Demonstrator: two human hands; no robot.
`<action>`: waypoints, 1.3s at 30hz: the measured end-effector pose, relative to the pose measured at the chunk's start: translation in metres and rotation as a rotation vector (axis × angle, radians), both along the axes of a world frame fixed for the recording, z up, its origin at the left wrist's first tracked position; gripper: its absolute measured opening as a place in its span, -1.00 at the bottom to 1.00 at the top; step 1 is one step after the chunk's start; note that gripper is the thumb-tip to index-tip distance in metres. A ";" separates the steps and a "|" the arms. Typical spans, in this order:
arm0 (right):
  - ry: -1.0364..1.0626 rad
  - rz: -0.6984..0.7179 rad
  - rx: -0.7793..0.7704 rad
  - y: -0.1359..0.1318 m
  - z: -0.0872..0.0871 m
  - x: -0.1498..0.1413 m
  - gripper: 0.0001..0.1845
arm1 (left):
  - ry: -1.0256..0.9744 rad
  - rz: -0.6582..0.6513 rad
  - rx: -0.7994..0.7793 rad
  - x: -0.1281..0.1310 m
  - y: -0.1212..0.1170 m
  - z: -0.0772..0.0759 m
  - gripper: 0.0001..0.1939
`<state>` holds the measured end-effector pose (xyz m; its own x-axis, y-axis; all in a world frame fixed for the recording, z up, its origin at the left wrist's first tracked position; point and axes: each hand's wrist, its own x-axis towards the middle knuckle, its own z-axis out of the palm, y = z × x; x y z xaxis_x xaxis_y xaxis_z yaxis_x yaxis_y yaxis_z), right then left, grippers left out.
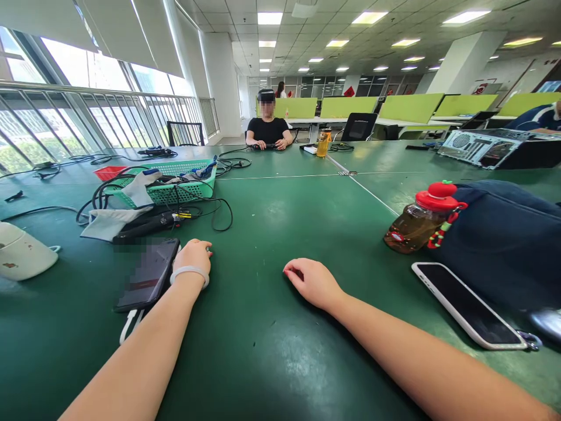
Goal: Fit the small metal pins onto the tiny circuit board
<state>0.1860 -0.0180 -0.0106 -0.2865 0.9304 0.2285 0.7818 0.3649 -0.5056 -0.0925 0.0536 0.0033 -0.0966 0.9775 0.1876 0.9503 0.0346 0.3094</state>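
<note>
My left hand (193,258) rests on the green table with its fingers curled in, a pale bracelet (190,271) around the wrist. Nothing shows in its fingers, though the palm is hidden. Close against its left side lies a dark phone (149,275), tilted, with a white cable (128,325) at its lower end. My right hand (313,285) lies on the table in a loose curl, thumb near the fingers and a small hollow between them. No object is visible in it. Farther right are a white-edged phone (468,304) and a red-lidded bottle (418,222).
A green basket (205,186) holds gloves and cables, with more black cables (223,213) around it. A white mug (24,251) stands at left, a dark blue bag (504,234) at right. Beyond are an orange bottle (323,144), a computer case (495,147) and a seated person (268,130).
</note>
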 end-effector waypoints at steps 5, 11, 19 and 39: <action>0.001 0.016 -0.002 0.000 -0.001 0.001 -0.81 | 0.205 0.016 -0.018 0.001 0.001 0.002 -0.75; 0.002 0.034 -0.006 0.001 -0.001 0.002 -0.80 | 0.237 0.013 -0.030 0.007 -0.001 0.004 -0.71; 0.008 0.073 -0.022 0.004 -0.003 0.003 -0.79 | 0.034 0.103 0.065 0.015 0.001 0.006 -0.61; 0.026 0.140 -0.029 0.008 -0.006 0.006 -0.83 | -0.616 -0.050 0.010 0.015 0.015 -0.021 -0.77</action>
